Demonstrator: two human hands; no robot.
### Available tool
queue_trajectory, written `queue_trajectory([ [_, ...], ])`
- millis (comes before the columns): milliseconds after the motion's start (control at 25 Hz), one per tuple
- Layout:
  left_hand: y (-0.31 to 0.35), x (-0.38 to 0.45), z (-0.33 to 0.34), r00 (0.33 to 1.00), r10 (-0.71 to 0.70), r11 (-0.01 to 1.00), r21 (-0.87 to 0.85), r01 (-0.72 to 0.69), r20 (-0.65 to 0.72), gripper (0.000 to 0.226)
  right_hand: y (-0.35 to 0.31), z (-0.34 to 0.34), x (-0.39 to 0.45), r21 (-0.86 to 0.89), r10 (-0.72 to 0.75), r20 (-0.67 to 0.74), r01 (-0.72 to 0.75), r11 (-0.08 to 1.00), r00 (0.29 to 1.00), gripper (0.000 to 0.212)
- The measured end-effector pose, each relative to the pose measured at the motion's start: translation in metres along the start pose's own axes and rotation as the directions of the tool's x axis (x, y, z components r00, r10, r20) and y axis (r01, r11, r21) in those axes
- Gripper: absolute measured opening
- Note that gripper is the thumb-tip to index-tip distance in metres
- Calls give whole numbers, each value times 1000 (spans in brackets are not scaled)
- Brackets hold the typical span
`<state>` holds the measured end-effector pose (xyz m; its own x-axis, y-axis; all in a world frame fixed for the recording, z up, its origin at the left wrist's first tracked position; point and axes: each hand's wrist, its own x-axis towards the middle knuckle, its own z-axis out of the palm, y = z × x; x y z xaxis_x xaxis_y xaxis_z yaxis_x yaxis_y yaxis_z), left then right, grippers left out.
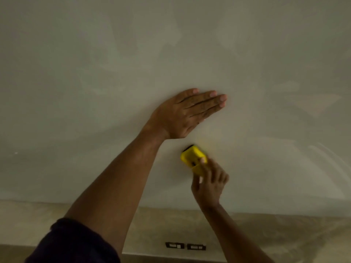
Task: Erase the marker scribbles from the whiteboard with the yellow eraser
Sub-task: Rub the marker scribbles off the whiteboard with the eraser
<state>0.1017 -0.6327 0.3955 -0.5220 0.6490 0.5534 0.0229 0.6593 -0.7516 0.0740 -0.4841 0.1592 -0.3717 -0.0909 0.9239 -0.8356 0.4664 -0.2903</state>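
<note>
The whiteboard fills most of the view, pale and smeared, with no clear marker lines that I can make out. My left hand lies flat against it near the middle, fingers together and pointing right. Just below it my right hand grips the yellow eraser, whose dark felt end presses on the board. The eraser sits a short way under the heel of my left hand.
The board's lower edge runs across the bottom of the view. Under it is a beige wall with two dark wall sockets. My dark sleeve covers the lower left corner.
</note>
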Motion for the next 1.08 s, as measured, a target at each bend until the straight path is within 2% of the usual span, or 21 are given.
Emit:
queue_trajectory([
  [40,0,0,0,1000,-5,1000,3,5,0,57,3,4,-8,-49,-203,76,207,977,976,45],
  [80,0,0,0,1000,-8,1000,4,8,1,57,11,2,-6,-72,-324,114,333,940,939,50],
  [120,-1,-1,0,1000,-9,1000,2,9,6,58,20,-4,4,-76,-350,105,358,931,931,53],
  [160,0,-1,-1,1000,-9,1000,-1,9,9,59,26,-12,15,-83,-294,59,298,951,954,53],
  [240,0,-1,-1,1000,-14,1000,10,14,5,61,37,-24,32,-62,-88,-45,85,994,995,48],
  [280,0,-1,-1,1000,-17,1000,10,17,3,62,37,-25,34,-58,-37,-74,33,998,997,46],
  [320,0,-1,-1,1000,-18,1000,7,18,3,62,33,-21,33,-62,-56,-88,50,997,995,47],
  [360,0,-2,-2,1000,-16,1000,8,16,4,61,26,-13,28,-64,-144,-59,140,988,988,48],
  [400,0,-2,-3,1000,-16,1000,16,16,8,60,18,-2,21,-53,-294,16,294,954,956,48],
  [480,0,0,-5,1000,-12,999,31,12,6,58,6,10,13,13,-568,169,574,819,806,50],
  [520,0,0,-5,1000,-9,1000,30,9,6,57,5,10,17,37,-618,203,625,780,759,52],
  [560,-1,-3,-5,1000,-10,1000,27,10,13,57,5,6,26,35,-604,199,610,791,772,52],
  [640,-4,-16,-6,999,-50,998,39,49,18,58,0,-5,47,1,-462,113,465,885,880,51],
  [680,-6,-28,-6,997,-81,996,48,81,12,58,-3,-6,55,9,-410,73,411,912,909,51],
  [720,-9,-41,-7,994,-111,993,50,110,9,58,-7,-4,59,28,-415,59,414,910,908,51],
  [760,-11,-55,-8,991,-135,990,49,135,11,58,-13,3,58,53,-478,78,475,878,875,49],
  [800,-13,-67,-9,987,-157,986,52,156,17,58,-21,12,54,82,-571,120,565,821,812,48],
  [880,-16,-83,-10,982,-186,981,65,185,21,58,-40,31,40,151,-752,186,738,658,632,44],
  [920,-17,-86,-10,981,-196,979,68,194,15,59,-48,36,35,164,-797,202,783,600,569,40],
  [960,-16,-88,-9,979,-201,977,67,200,11,59,-53,38,35,162,-806,207,793,587,555,37],
  [1080,-15,-90,-6,979,-203,978,59,202,12,59,-52,37,53,142,-711,136,696,704,690,42],
])
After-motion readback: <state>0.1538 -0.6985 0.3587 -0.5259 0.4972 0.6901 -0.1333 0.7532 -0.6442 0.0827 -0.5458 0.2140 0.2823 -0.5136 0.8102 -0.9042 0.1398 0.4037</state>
